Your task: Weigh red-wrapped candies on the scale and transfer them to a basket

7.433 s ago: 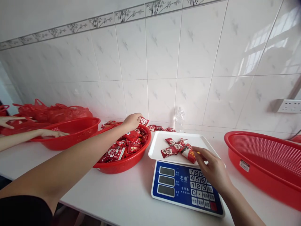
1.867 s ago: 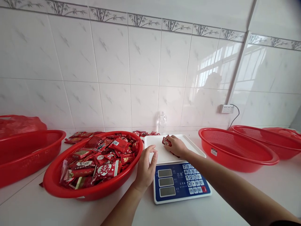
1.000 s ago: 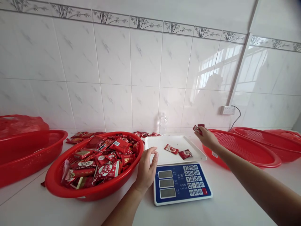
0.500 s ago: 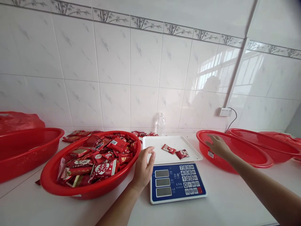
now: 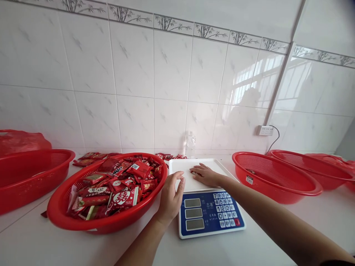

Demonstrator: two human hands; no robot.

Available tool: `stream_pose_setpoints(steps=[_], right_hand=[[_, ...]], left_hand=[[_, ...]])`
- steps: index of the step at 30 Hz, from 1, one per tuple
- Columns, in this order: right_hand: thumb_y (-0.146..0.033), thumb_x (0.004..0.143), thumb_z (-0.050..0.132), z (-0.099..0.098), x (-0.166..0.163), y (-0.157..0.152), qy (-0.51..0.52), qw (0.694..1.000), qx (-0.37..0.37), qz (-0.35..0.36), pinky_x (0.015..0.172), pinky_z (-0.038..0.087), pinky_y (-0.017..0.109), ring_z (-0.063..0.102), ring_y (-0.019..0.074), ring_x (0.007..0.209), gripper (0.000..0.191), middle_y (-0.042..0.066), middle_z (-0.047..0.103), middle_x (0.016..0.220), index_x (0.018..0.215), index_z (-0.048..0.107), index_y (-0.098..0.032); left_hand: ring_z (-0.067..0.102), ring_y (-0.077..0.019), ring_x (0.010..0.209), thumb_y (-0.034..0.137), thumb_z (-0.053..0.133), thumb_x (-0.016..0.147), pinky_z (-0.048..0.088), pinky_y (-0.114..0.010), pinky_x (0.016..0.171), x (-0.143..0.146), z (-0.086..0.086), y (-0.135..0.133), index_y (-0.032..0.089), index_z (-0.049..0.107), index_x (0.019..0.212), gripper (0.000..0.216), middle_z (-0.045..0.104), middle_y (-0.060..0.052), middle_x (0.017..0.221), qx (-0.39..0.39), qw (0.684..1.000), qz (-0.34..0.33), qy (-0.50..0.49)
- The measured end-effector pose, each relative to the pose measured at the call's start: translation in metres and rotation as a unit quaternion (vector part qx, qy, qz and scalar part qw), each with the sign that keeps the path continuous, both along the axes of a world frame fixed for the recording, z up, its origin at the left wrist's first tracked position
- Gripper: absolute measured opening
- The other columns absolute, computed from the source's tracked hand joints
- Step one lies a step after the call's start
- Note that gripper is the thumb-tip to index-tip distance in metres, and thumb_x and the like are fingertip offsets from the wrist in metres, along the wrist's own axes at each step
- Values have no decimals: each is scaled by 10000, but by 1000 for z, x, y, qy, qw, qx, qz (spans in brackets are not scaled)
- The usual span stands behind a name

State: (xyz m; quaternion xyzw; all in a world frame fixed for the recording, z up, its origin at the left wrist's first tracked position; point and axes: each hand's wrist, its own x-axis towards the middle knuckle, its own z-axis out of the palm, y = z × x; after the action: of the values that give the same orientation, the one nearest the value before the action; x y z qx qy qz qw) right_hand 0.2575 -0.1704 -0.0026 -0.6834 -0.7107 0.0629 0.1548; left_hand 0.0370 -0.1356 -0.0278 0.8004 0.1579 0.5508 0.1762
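Note:
My left hand (image 5: 171,195) hovers between the full basket and the scale, thumb and curved fingers apart, holding nothing. Over the white tray of the digital scale (image 5: 183,181) lies my right hand (image 5: 206,175), palm down with its fingers spread. A bit of a red candy packet (image 5: 193,172) shows under its fingertips; the rest of the tray beneath the palm is hidden. To the left, a red oval basket (image 5: 59,218) holds a heap of red-wrapped candies (image 5: 119,184). The scale's blue keypad panel (image 5: 209,215) faces me.
A second red basket (image 5: 277,188) stands right of the scale, with a small packet (image 5: 251,171) inside. More red baskets stand at far left (image 5: 33,188) and far right. Loose packets (image 5: 91,159) and a clear bottle (image 5: 190,145) line the tiled wall.
My right hand has moved left from the right-hand basket onto the scale tray, covering the two packets seen there before. My left hand stays almost still.

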Motion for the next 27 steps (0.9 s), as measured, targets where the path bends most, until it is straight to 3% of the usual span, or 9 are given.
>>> stream_pose_setpoints(steps=[3, 6, 11, 16, 21, 24, 27], right_hand=[[-415, 983, 364, 3, -9, 6, -14, 999, 45, 16, 1062, 304, 388, 440, 226, 1258, 380, 59, 555, 1305, 1270, 574, -283], [-363, 969, 435, 2, -10, 8, -28, 997, 79, -5, 985, 373, 376, 524, 207, 1123, 286, 71, 601, 1169, 1143, 630, -246], [-474, 924, 512, -4, -6, 8, -49, 992, 90, -70, 790, 472, 373, 598, 177, 859, 345, 52, 626, 1001, 1044, 608, -166], [-571, 907, 476, 1, 0, 4, -76, 985, 106, -112, 613, 424, 273, 595, 149, 699, 400, 23, 664, 850, 952, 616, -199], [-605, 935, 348, 26, 47, -25, -125, 958, 149, -210, 499, 321, 254, 581, 156, 567, 443, 27, 687, 810, 957, 605, -245], [-559, 952, 331, 43, 90, -54, -180, 930, 183, -264, 513, 308, 259, 617, 209, 722, 409, 70, 678, 992, 1033, 575, -241], [-513, 954, 369, 54, 132, -86, -231, 911, 188, -285, 524, 303, 268, 613, 239, 826, 359, 83, 669, 974, 1022, 579, -230]], left_hand=[[636, -192, 984, 280, 441, 963, 490, -356, 888, 1, 1, 0, 203, 531, 1147, 218, 653, -65, 1021, -2, 1000, -4, 3], [636, -191, 968, 284, 443, 962, 494, -359, 881, 2, 2, 0, 203, 529, 1153, 224, 651, -64, 1005, -5, 1000, -9, 5], [634, -184, 976, 278, 440, 964, 486, -353, 895, 2, 2, 0, 202, 528, 1161, 228, 647, -58, 1013, -8, 1000, -11, 5], [642, -184, 970, 277, 446, 962, 494, -344, 882, 1, 0, 1, 204, 531, 1159, 227, 650, -56, 1015, -9, 1000, -10, 6], [650, -191, 964, 282, 444, 961, 504, -356, 876, 1, 1, 0, 203, 538, 1154, 229, 661, -67, 1022, -2, 1000, -12, 1], [653, -197, 958, 292, 446, 959, 510, -362, 871, 1, 0, -1, 203, 547, 1149, 232, 666, -70, 1025, -5, 1000, -12, 2], [649, -197, 966, 290, 448, 959, 509, -358, 871, 1, 0, -1, 202, 552, 1144, 231, 666, -68, 1022, -8, 1000, -7, 3]])
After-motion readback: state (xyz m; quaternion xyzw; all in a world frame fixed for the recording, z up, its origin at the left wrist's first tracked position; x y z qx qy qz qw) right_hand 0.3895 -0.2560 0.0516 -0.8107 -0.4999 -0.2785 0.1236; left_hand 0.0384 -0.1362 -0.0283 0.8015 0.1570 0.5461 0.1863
